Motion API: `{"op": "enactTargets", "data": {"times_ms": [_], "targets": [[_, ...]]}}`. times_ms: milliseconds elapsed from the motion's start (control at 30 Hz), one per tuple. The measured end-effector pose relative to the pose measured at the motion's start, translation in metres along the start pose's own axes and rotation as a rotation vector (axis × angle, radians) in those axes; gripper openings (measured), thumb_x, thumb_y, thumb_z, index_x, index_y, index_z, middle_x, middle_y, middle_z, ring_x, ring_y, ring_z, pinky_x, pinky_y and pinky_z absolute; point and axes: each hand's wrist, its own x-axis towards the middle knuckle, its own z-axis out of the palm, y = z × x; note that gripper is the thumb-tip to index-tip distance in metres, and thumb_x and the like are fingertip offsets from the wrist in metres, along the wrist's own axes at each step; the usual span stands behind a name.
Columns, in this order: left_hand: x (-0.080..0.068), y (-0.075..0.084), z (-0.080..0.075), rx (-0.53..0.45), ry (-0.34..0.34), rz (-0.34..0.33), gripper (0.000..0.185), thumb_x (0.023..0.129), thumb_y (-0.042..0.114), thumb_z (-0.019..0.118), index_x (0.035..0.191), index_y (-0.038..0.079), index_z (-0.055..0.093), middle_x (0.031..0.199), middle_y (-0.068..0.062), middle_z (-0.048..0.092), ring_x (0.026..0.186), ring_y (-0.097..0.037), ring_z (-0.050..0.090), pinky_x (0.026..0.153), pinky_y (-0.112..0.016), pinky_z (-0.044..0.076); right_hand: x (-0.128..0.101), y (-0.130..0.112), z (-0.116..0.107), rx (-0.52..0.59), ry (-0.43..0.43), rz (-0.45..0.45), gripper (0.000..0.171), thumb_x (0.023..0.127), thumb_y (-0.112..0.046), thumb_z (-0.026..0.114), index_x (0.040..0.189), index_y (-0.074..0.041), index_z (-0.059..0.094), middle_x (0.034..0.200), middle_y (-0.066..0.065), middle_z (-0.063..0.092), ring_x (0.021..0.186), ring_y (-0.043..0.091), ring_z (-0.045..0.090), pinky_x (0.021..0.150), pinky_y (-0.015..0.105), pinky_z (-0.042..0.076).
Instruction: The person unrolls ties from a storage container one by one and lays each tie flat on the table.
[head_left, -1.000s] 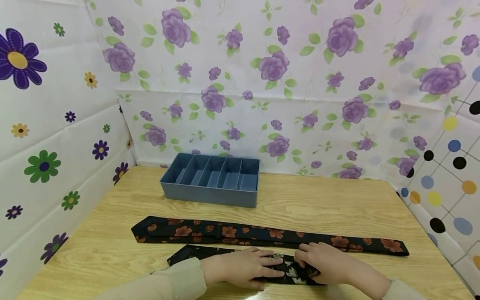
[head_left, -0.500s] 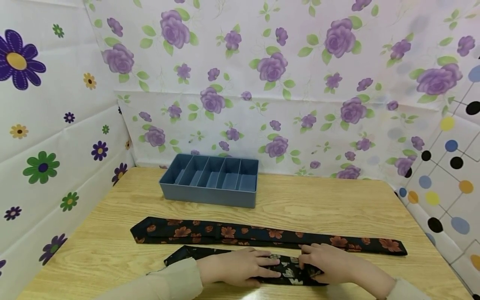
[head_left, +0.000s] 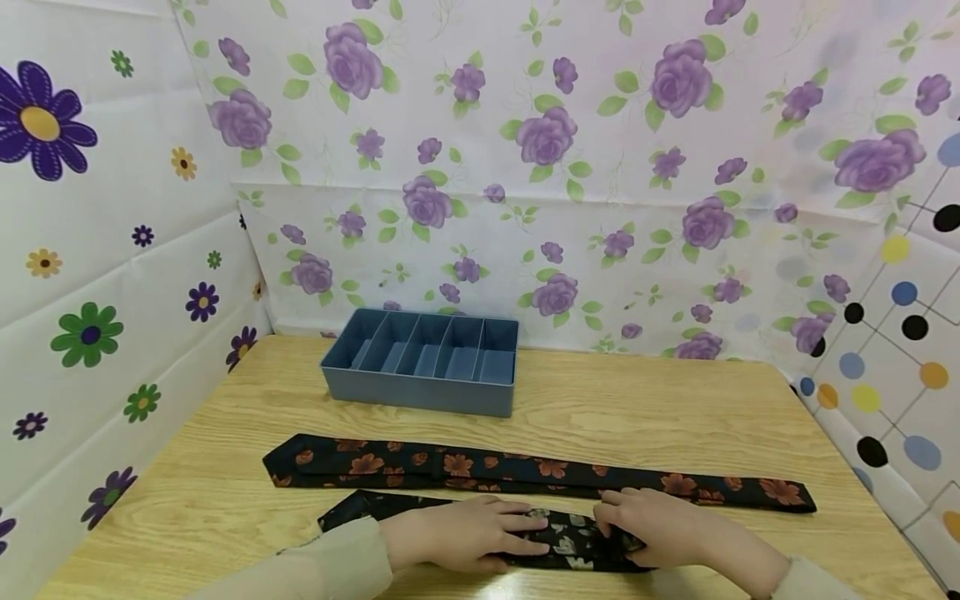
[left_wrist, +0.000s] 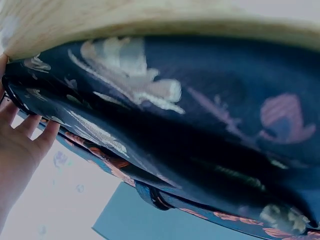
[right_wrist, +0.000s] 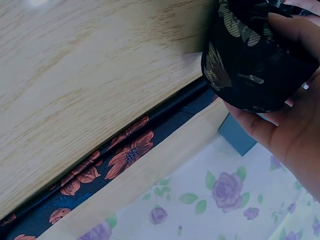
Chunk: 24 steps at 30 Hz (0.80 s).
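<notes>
A black necktie with pale flowers (head_left: pixel 570 546) lies across the near part of the table, its pointed end to the left. My left hand (head_left: pixel 476 533) rests on its middle, fingers spread and fairly straight. At the tie's right end, my right hand (head_left: pixel 660 525) holds a folded-over part. The right wrist view shows that rounded fold (right_wrist: pixel 250 75) between thumb and fingers. Just behind lies a second necktie, dark with orange flowers (head_left: pixel 487 467), stretched lengthwise with its loop side up. In the left wrist view, the pale-flowered cloth (left_wrist: pixel 135 75) bulges close to the camera.
Behind the ties, a blue-grey box with several compartments (head_left: pixel 420 387) stands on the wood-grain table (head_left: pixel 637 408), left of centre. Sheets with purple roses (head_left: pixel 547 133), daisies (head_left: pixel 86 333) and coloured dots (head_left: pixel 866 398) enclose the table on three sides.
My left hand has slid a little to the left, and the pale-flowered necktie has shifted left with it. My right hand stays at the fold. The orange-flowered necktie and the box have not moved.
</notes>
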Motion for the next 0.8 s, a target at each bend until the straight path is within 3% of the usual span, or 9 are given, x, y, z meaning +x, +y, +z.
{"op": "enactTargets", "data": {"times_ms": [67,167,267,633,733,800], "targets": [[-0.002,-0.001,0.001,-0.005,0.004,0.003,0.053,0.099,0.035,0.046,0.149,0.028,0.029,0.156,0.002,0.025,0.144,-0.018,0.024,0.113,-0.033,0.034,0.000,0.001,0.000,0.004,0.006,-0.018,0.027,0.079,-0.013,0.075,0.092,-0.027,0.056,0.108,-0.001,0.059,0.080,0.010,0.056,0.062,0.022,0.044],[-0.004,-0.003,0.003,-0.005,0.014,0.006,0.054,0.099,0.035,0.047,0.149,0.028,0.029,0.156,0.002,0.025,0.144,-0.018,0.025,0.113,-0.032,0.033,0.000,0.003,0.001,0.003,0.019,-0.049,0.026,0.080,-0.013,0.074,0.099,-0.028,0.064,0.094,-0.009,0.052,0.068,-0.001,0.037,0.058,0.017,0.036],[-0.007,-0.005,0.004,-0.004,0.025,0.010,0.054,0.098,0.035,0.048,0.149,0.027,0.030,0.156,0.001,0.027,0.143,-0.018,0.026,0.113,-0.030,0.032,0.000,0.004,0.003,0.005,0.025,-0.059,0.026,0.081,-0.014,0.073,0.102,-0.027,0.066,0.091,-0.011,0.050,0.067,-0.003,0.034,0.058,0.016,0.036],[-0.012,-0.004,0.004,-0.032,0.043,0.000,0.053,0.098,0.033,0.049,0.148,0.026,0.032,0.155,0.000,0.028,0.143,-0.020,0.028,0.112,-0.031,0.034,0.001,0.004,0.002,0.031,0.015,-0.020,0.025,0.079,-0.013,0.075,0.091,-0.025,0.056,0.091,-0.012,0.047,0.070,0.001,0.038,0.059,0.018,0.037],[-0.013,-0.005,0.005,-0.036,0.040,-0.002,0.053,0.098,0.033,0.049,0.148,0.026,0.032,0.155,0.000,0.028,0.143,-0.020,0.028,0.112,-0.031,0.034,0.000,0.004,0.003,0.031,0.013,-0.014,0.029,0.078,-0.014,0.076,0.087,-0.025,0.051,0.102,-0.005,0.055,0.080,0.010,0.055,0.061,0.019,0.037],[-0.014,-0.005,0.005,-0.039,0.041,-0.002,0.053,0.098,0.033,0.049,0.148,0.026,0.032,0.155,0.000,0.027,0.143,-0.020,0.028,0.113,-0.031,0.033,0.000,0.004,0.004,0.032,0.011,-0.012,0.032,0.078,-0.013,0.076,0.085,-0.024,0.047,0.106,-0.002,0.057,0.082,0.016,0.057,0.060,0.021,0.036]]}}
